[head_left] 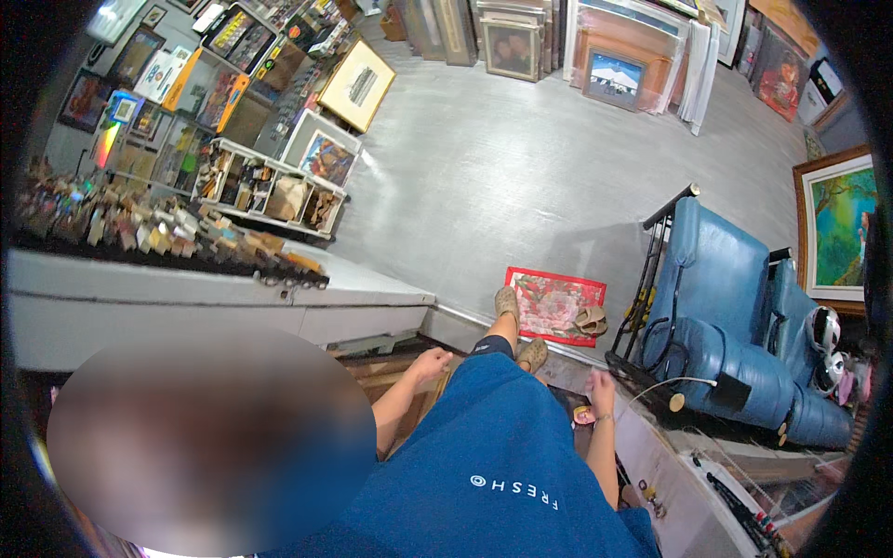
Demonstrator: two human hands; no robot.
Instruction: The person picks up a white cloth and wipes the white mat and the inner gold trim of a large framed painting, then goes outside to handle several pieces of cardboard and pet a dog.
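**Blue T-shirt in foreground, two hands low over a crowded frame shop**

Blue T-shirt (pixel 465 437) spreads below centre, nearest the camera, its wearer in tan clogs (pixel 532 355) beside a red-bordered floral mat (pixel 549 298). At six o'clock, the left hand (pixel 431 363) hangs with fingers loosely bent and nothing visible in them, near brown wooden slats (pixel 377 383) at seven o'clock. At four o'clock, the right hand (pixel 602 391) is blurred, fingers folded; whether it grips anything cannot be told. Just beside it, a pale cord (pixel 670 381) arcs toward a blue padded chair (pixel 716 270) at three.

The cord looks light and flexible, best taken along its bare curve rather than tugged at an end. The slats appear stiff, probably modest in weight, with their long edges the likeliest hold.

A white counter (pixel 363 321) runs toward nine o'clock, bearing clustered moulding samples (pixel 139 223); framed pictures (pixel 614 79) lean at one, their glazing presumably fragile.
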